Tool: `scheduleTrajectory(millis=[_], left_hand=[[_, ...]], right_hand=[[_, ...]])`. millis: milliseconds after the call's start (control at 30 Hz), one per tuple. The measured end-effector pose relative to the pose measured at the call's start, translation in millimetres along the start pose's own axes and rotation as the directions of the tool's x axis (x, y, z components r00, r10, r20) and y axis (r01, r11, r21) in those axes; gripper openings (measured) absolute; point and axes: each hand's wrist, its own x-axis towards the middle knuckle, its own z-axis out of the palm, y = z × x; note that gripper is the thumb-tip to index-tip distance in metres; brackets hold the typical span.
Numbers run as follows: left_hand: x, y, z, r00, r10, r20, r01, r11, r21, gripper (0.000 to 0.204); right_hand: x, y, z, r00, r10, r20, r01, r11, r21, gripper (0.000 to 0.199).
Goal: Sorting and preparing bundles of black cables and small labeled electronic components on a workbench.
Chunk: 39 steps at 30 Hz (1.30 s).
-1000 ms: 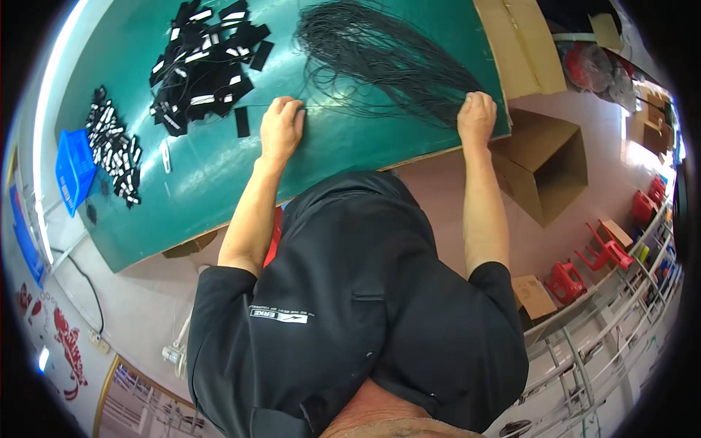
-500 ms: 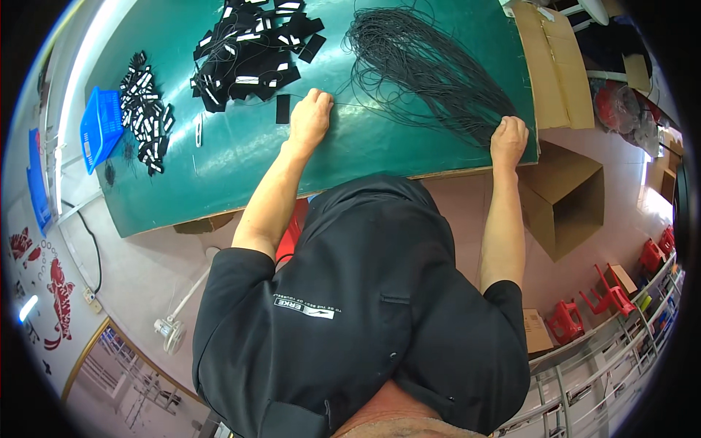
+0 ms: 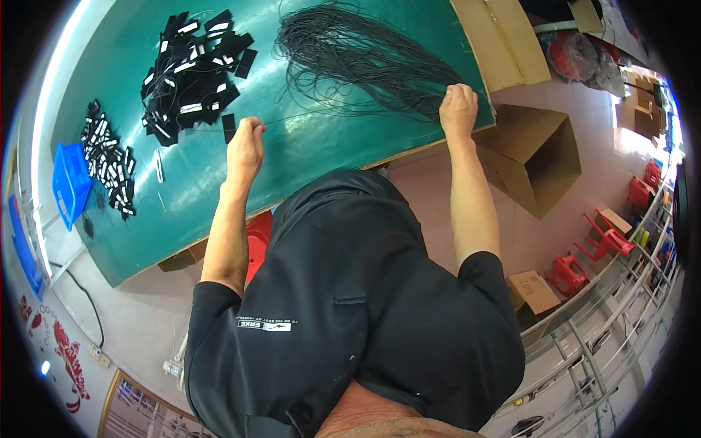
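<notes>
My left hand is closed in a pinch over the green table. A thin black cord runs from its fingertips rightward to a large bundle of black cords. Right beside those fingers lies a flat black rectangular piece. At the narrow right end of the bundle, my right hand is closed with its fingers round the cord ends; how many strands it grips is hidden. Left of the bundle sits a heap of black pieces with white labels.
The green table bears a second pile of small black-and-white pieces by a blue basket. A flattened cardboard sheet adjoins the table's right edge. An open cardboard box stands below that corner. Red stools are farther right.
The whole view has shifted, so the table things appear farther left. My left hand has come slightly closer to the flat black piece. My right hand stays at the bundle's end.
</notes>
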Motion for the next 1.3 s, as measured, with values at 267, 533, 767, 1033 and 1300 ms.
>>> scheduleTrajectory(millis=[267,533,767,1033,1300], left_hand=[[-9,9,5,0.996,-0.082,0.025,0.082,0.997,-0.001,0.005],[-2,8,11,0.989,-0.14,-0.057,0.136,0.988,-0.068,0.013],[0,-3,14,0.994,-0.105,-0.03,0.103,0.994,-0.04,0.016],[-5,-6,25,0.994,-0.085,0.068,0.086,0.996,-0.003,0.015],[-10,-6,32,0.984,-0.133,0.116,0.12,0.986,0.113,0.019]], right_hand=[[-2,0,-8,0.999,-0.002,0.051,0.0,1.0,0.029,0.012],[-12,4,-14,0.998,-0.056,0.028,0.055,0.998,0.043,0.019],[-12,5,-16,0.997,-0.062,0.047,0.062,0.998,0.005,0.019],[-7,7,-20,0.995,-0.095,0.024,0.096,0.995,-0.022,0.013],[-3,21,-27,0.985,-0.163,0.063,0.166,0.985,-0.039,0.015]])
